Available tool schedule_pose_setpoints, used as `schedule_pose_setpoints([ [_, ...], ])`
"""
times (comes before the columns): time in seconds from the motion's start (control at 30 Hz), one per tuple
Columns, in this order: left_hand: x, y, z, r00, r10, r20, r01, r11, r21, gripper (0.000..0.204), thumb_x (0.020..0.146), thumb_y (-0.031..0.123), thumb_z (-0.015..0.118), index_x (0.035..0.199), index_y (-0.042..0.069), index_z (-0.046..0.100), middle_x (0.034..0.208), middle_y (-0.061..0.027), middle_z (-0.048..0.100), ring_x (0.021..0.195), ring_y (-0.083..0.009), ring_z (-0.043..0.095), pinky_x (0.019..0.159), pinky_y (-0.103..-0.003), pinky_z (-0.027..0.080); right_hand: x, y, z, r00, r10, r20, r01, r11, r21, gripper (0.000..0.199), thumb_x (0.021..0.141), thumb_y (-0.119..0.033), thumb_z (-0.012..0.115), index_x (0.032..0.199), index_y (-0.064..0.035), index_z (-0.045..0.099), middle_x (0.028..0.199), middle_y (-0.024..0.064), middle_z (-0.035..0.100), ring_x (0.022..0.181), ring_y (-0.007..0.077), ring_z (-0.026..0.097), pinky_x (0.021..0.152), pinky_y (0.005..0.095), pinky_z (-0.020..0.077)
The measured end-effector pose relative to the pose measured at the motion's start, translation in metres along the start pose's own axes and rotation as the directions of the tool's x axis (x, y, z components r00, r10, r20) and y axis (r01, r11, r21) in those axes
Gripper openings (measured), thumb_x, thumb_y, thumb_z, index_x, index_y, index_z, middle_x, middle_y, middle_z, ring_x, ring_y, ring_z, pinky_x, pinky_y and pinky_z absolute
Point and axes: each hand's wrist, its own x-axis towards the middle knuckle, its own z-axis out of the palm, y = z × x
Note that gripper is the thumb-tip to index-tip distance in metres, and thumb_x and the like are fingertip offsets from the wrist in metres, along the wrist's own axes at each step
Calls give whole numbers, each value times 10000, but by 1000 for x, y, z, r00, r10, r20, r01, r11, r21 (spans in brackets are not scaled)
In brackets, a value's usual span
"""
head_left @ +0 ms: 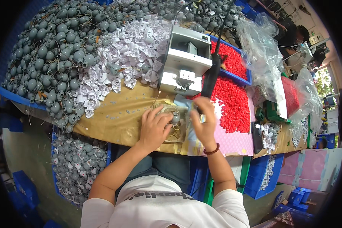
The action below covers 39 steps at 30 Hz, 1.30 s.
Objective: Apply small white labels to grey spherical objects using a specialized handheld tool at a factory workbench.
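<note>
A rounded grey plastic part (174, 118) is pinched between the fingers of the left hand (154, 127), just beside the right hand (204, 123). A slim black tool (211, 78) is gripped upright by the right hand. Glossy red pellets (233, 102) are heaped beyond the right hand; matte grey wired bulbs (53, 57) are piled beyond the left.

Daylit window (325, 81) right; grey floor (26, 152) below workbench (117, 117).
</note>
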Motion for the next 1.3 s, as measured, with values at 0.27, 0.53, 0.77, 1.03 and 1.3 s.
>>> schedule_pose_setpoints([
  [0.27, 3, -3, 5, 999, 37, -23, -37, 999, -11, 358, 813, 87, 757, 1148, 100, 629, 1144, -66, 670, 1237, -303, 572, 1046, -482, 397, 3, 12, 41, 969, 233, 82, -245, 952, 182, 108, 1020, -90, 617, 1020, 18, 608, 869, 58, 685, 778, 104, 641, 693, 253, 517],
  [0.53, -19, -4, -19, 999, 27, 19, -22, 969, -244, 349, 851, 41, 715, 1187, 54, 618, 1188, -147, 632, 1089, -350, 634, 931, -430, 528, 10, -1, 26, 923, 256, 288, -337, 899, 280, 124, 1046, -83, 552, 1112, 12, 598, 894, 66, 685, 761, 105, 631, 698, 254, 519],
  [0.77, -82, -11, -210, 817, -276, 506, 362, 929, -79, 402, 868, 1, 624, 1258, 97, 613, 1223, -131, 608, 1147, -344, 604, 961, -419, 512, 16, 31, -45, 905, 306, 295, -375, 902, 214, 143, 1050, -108, 556, 1098, -5, 643, 911, 52, 669, 787, 107, 614, 713, 250, 508],
  [1.03, -222, -53, -335, 399, -785, 474, 434, 617, 656, 348, 796, 66, 668, 1144, 66, 680, 1118, -150, 661, 1067, -366, 626, 941, -469, 504, 16, 67, -101, 928, 306, 212, -326, 943, 69, 159, 1033, -113, 603, 1141, -11, 657, 965, 48, 693, 854, 125, 647, 753, 253, 513],
  [1.3, -127, -49, -278, 821, -493, 290, 353, 836, 420, 258, 871, 106, 679, 1127, 77, 668, 1052, -123, 667, 1005, -358, 644, 869, -453, 522, 12, 98, -141, 957, 56, 285, 210, 542, -814, 323, 961, -81, 630, 1278, -22, 625, 1236, 196, 619, 1123, 381, 596, 931, 431, 504],
])
